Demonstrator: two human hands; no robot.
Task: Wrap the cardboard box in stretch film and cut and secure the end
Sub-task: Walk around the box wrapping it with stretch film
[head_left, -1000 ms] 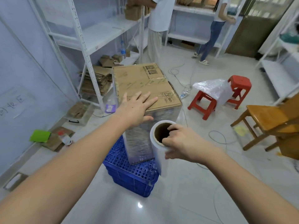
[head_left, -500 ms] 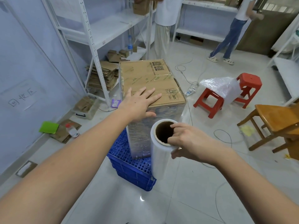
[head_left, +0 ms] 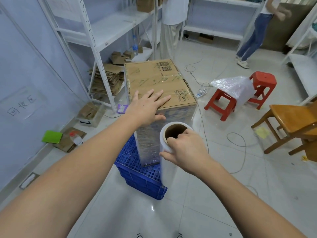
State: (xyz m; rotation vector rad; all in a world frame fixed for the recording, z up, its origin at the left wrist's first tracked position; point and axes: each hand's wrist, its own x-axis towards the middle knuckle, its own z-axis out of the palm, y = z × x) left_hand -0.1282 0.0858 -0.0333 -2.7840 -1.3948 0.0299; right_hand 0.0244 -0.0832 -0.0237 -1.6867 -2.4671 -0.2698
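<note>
A tall cardboard box (head_left: 159, 79) stands upright on a blue plastic crate (head_left: 137, 169); its sides are covered in shiny stretch film. My left hand (head_left: 147, 107) lies flat on the near edge of the box top, fingers spread, thumb over the front face. My right hand (head_left: 185, 150) grips the top of an upright stretch film roll (head_left: 169, 158) just in front of the box, with fingers hooked into its brown cardboard core. The film between roll and box is hard to make out.
White metal shelving (head_left: 96, 54) with flattened cartons stands at the left. Two red stools (head_left: 221, 100) with a plastic bag, a wooden chair (head_left: 295, 121) and loose cables (head_left: 240, 145) lie to the right. Two people (head_left: 171, 23) stand at the back.
The view has shifted so the box and roll sit slightly further right. My right hand has turned on the roll, fingers deeper in the core. My left hand stays on the box top.
</note>
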